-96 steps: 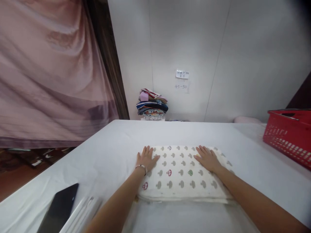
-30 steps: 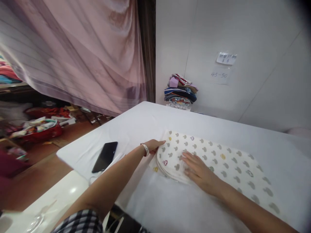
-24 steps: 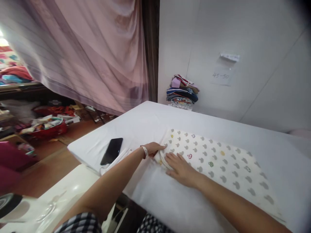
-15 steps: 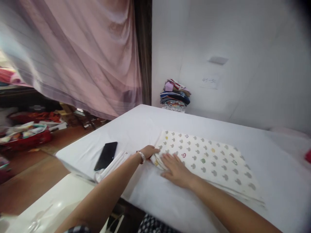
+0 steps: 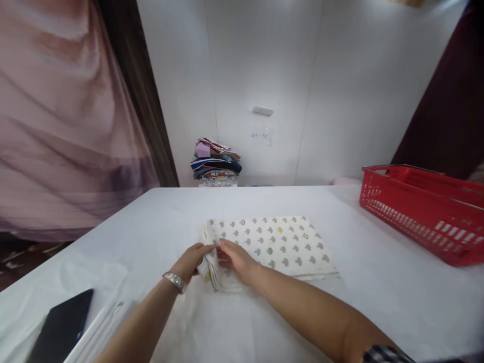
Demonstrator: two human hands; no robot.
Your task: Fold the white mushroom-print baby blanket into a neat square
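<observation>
A white cloth [image 5: 283,244] printed with grey mushroom shapes and a few coloured ones lies folded flat on the white-covered table [image 5: 159,217]. Its left end is lifted and bent up in layers. My left hand [image 5: 191,259], with a silvery band at the wrist, is closed on that raised end. From the other side, my right hand [image 5: 238,259] holds the same fold with bent fingers, partly hidden by the cloth. The thumbs of both hands are close together at the fold.
A dark phone [image 5: 62,325] lies at the lower left beside a white folded item [image 5: 100,330]. On the right stands a red plastic basket [image 5: 416,212]. Folded fabrics [image 5: 215,161] are stacked by the white wall [image 5: 321,101], and a pink curtain [image 5: 68,126] hangs at left.
My view has swung right, bringing the red basket in. The cloth's left end has been raised and bent up; my right hand has gone from lying flat on the cloth to gripping that fold.
</observation>
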